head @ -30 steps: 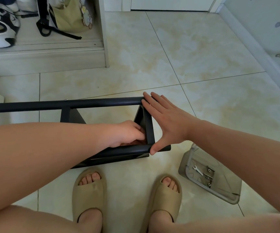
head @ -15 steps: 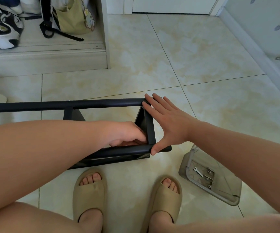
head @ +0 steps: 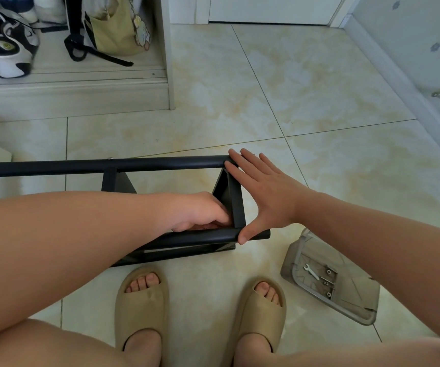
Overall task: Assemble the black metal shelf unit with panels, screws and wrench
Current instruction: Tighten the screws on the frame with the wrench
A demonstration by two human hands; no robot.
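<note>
Pressing flat right hand (head: pixel 264 197) on end panel (head: pixel 238 205); left hand (head: pixel 200 211) curled inside.

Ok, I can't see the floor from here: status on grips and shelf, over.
Right grip open, flat against end panel. Left grip curled inside frame corner, contents hidden. Wrench lies in tray, untouched.

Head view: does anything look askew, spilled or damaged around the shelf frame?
Nothing stands out. The shelf frame lies on the floor mid-assembly, right hand flat against its end panel, left hand curled inside the corner. The wrench and screws sit inside the grey tray, none spilled.
</note>
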